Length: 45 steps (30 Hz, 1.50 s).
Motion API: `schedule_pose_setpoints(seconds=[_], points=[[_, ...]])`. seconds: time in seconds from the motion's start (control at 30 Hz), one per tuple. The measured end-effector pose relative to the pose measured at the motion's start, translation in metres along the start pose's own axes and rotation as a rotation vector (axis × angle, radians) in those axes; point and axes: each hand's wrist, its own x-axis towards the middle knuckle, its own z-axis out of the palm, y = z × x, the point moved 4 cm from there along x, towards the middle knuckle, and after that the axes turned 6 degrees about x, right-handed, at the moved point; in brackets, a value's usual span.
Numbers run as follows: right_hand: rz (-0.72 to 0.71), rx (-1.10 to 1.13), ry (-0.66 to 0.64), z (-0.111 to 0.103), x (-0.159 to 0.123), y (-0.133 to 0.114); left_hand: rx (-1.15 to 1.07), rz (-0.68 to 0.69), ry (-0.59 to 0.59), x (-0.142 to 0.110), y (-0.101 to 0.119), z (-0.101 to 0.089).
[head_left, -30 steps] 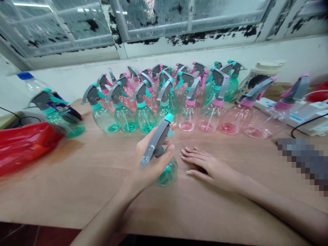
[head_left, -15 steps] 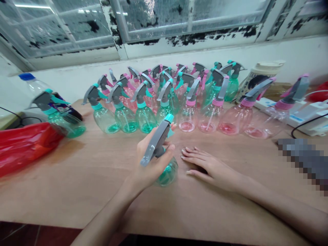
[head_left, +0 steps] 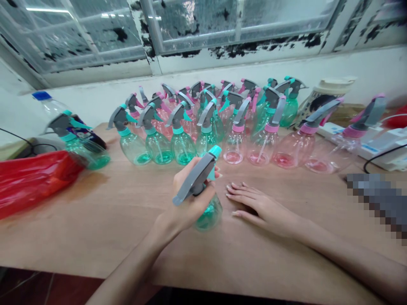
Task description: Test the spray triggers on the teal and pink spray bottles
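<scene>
L hand (head_left: 186, 212), left of a R hand in mid-frame, is wrapping tightly round the neck and upper body of a see-through green plastic spray bottle w/ grey-and-teal trigger head (head_left: 210, 218). That btl is sitting just below frame ctr, its head leaning toward upper R; can't tell if the trigger is being squeezed. R hand (head_left: 265, 209) is lying palm-down, fingers stretched out, on a light-brown wooden table (head_left: 104, 237), just R of the held btl.

Across mid-frame, a front row is standing upright: 4 see-through green spray bottles w/ teal collars (head_left: 163, 148) L of ctr, 4 see-through pink spray bottles w/ pink collars (head_left: 234, 146) R of ctr. More pink & green ones are crowding behind.

At mid-L, a lone green spray bottle w/ teal trigger (head_left: 95, 156) is standing just beside a shiny red plastic bag (head_left: 34, 182); a clear bottle w/ blue cap (head_left: 42, 96) is showing behind. At R edge, a dark pixelated object (head_left: 378, 203) is lying on the wood.
</scene>
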Motion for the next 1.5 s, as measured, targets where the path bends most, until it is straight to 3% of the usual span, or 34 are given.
schedule_pose_setpoints(seconds=[0.33,0.83,1.07,1.3,1.5], points=[[-0.017,0.010,0.010,-0.001,0.001,-0.002,0.029,-0.042,0.010,0.001,-0.009,0.005],[-0.026,-0.029,0.004,0.000,0.002,-0.003,0.169,-0.077,-0.027,-0.012,-0.015,-0.003],[-0.027,-0.030,0.039,0.002,0.001,-0.006,0.037,-0.101,0.012,-0.029,-0.024,-0.012],[0.025,-0.148,0.050,0.007,0.008,-0.013,0.177,-0.074,0.073,-0.045,-0.024,-0.045],[0.024,-0.167,0.046,0.003,0.050,-0.034,0.337,-0.174,0.188,-0.049,-0.065,-0.111]])
